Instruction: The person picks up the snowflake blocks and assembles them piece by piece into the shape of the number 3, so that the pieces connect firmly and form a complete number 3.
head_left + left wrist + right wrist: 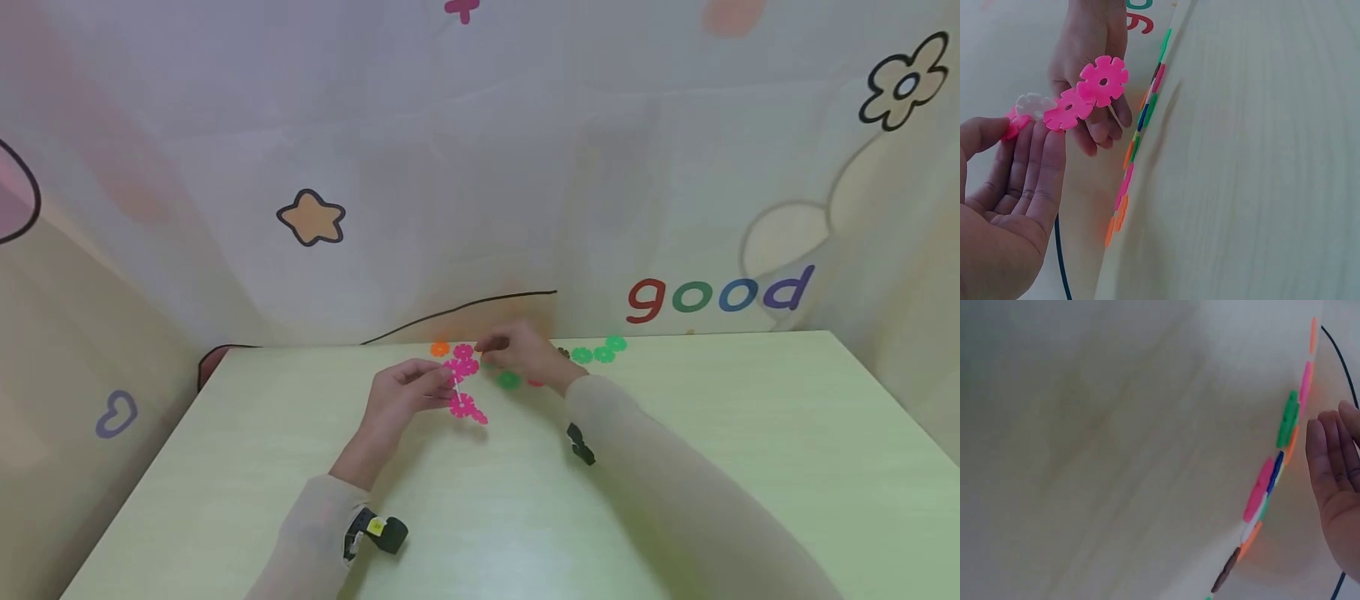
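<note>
My left hand [401,396] pinches a short chain of joined flower-shaped plastic discs between thumb and fingertips. In the left wrist view, the chain has a white disc [1034,106] between pink ones, with a pink disc [1104,81] at its far end. My right hand [525,354] is held over the loose discs near the table's back edge. Its fingers look fairly straight in the right wrist view, and nothing shows in them. A green disc [508,380] lies just below this hand, which hides some of the others.
Loose discs line the back of the pale table [480,517]: an orange disc [440,349] at the left, a green disc [582,356] and more green ones at the right, plus a brown disc [1225,570]. Behind them hangs a printed cloth [480,183].
</note>
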{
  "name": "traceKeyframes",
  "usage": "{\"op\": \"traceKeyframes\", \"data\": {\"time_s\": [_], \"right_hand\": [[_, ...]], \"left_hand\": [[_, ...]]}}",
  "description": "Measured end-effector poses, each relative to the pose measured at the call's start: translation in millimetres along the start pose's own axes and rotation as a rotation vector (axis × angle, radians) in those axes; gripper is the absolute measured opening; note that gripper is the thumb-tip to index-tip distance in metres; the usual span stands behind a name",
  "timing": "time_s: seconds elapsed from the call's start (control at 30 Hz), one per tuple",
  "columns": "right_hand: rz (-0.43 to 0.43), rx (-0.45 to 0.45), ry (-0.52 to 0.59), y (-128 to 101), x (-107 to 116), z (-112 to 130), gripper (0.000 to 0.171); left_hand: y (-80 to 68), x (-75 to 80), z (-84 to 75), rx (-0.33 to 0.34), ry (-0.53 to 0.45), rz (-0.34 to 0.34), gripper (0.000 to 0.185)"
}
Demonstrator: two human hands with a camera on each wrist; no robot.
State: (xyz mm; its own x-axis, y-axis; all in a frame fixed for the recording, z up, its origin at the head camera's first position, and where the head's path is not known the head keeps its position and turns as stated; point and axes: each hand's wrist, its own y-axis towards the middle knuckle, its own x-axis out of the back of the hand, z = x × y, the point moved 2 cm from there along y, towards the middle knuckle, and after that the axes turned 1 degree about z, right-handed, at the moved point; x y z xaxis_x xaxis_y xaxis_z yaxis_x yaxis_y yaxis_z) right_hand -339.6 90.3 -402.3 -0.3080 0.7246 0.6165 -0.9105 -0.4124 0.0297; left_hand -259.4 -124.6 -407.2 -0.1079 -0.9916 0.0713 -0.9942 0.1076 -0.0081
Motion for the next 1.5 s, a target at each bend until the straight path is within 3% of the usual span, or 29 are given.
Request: {"op": "traceKeyframes", "data": {"time_s": [0.23, 0.53, 0.7, 0.9, 1.1, 1.5], "right_hand": [[0.059, -0.027, -0.023, 11, -11, 2, 0.028], [0.077, 0.004, -0.253, 26, -23, 3, 0.023], [0.075, 0.004, -0.281, 28, -26, 6, 0.021], [0.092, -0.041, -0.189, 24, -21, 6, 0.024], [0.077, -0.04, -0.006, 9, -11, 7, 0.013], [-0.085, 0.019, 0.275, -47, 13, 14, 0.023]], "left_hand": [[3.1, 1.8, 2.4, -0.005, -0.021, 0.003, 0.024], [4.8, 4.0, 4.8, -0.017, -0.044, 0.006, 0.023], [4.7, 3.4, 4.7, -0.014, -0.048, 0.014, 0.024], [1.4, 2.3, 0.5, -0.029, -0.051, 0.018, 0.024], [-0.6, 0.3, -3.2, -0.066, -0.05, 0.043, 0.026], [-3.3, -7.5, -8.9, -0.063, -0.01, 0.045, 0.024]]}}
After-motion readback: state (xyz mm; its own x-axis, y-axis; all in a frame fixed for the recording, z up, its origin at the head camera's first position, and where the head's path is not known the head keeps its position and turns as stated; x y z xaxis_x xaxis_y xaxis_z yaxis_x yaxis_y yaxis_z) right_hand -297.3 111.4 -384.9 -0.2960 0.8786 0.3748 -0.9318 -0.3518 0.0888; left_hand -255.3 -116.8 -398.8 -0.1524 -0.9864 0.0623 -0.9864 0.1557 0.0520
